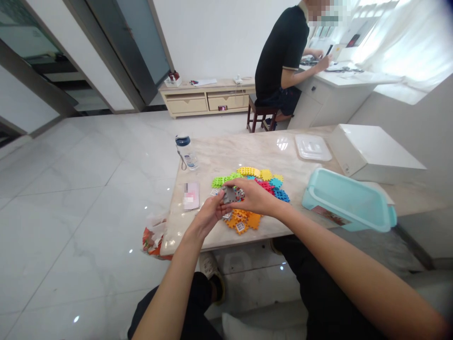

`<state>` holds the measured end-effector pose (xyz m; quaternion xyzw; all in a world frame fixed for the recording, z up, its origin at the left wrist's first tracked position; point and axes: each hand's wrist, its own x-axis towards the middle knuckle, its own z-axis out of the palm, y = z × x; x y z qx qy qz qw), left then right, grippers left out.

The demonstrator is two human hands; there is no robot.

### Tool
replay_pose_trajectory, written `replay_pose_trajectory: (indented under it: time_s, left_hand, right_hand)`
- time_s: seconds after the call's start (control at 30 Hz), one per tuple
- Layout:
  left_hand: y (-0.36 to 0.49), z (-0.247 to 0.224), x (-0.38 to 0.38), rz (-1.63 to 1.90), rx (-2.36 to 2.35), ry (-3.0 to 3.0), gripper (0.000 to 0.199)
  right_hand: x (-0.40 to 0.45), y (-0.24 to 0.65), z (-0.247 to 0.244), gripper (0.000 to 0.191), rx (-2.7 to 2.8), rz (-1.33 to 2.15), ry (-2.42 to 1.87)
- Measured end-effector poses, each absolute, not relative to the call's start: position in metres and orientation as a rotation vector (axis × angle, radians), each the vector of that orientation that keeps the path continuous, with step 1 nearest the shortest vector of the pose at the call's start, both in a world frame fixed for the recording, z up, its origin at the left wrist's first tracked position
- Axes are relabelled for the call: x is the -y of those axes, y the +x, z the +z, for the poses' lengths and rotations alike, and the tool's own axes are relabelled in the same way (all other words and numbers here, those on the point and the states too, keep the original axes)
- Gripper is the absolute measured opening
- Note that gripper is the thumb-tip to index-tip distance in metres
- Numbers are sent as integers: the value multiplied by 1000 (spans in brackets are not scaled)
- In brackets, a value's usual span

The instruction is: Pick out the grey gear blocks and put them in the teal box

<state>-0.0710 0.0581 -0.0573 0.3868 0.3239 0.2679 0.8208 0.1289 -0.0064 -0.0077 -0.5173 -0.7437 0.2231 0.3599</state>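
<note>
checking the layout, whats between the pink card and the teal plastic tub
In the head view, coloured interlocking plastic tiles lie there, under the left hand and right hand, which hold a grey tile.

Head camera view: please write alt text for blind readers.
The left hand and right hand hold a grey tile above a ring of colourful interlocking tiles on a marble table, beside a light-blue tub. Another person sits at a desk behind.

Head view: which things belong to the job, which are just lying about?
Job: left hand, right hand, grey tile held between them, coloured tiles.
Lying about: water bottle, card, teal tub, clear lid, white box.
</note>
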Motion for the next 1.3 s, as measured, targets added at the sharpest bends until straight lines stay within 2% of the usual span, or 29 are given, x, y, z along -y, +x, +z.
replay_pose_trajectory:
  time_s: [0.27, 0.53, 0.9, 1.13, 1.3]
  left_hand:
    - [-68, -66, -58, 578, -681, 795, 50]
    - [-68, -61, -59, 595, -616, 865, 51]
    - [-68, -56, -57, 612, -605, 842, 56]
    - [-67, -61, -57, 624, -606, 819, 49]
    - [-69, -61, -58, 649, -606, 798, 44]
  right_hand:
    - [7, 133, -12, 56, 1923, 559, -1323]
    - [7, 135, -11, 61, 1929, 560, -1281]
    - [7, 136, -11, 54, 1998, 461, -1264]
    - [6, 136, -15, 55, 2074, 363, -1214]
    - [6, 133, -18, 63, 2056, 335, -1205]
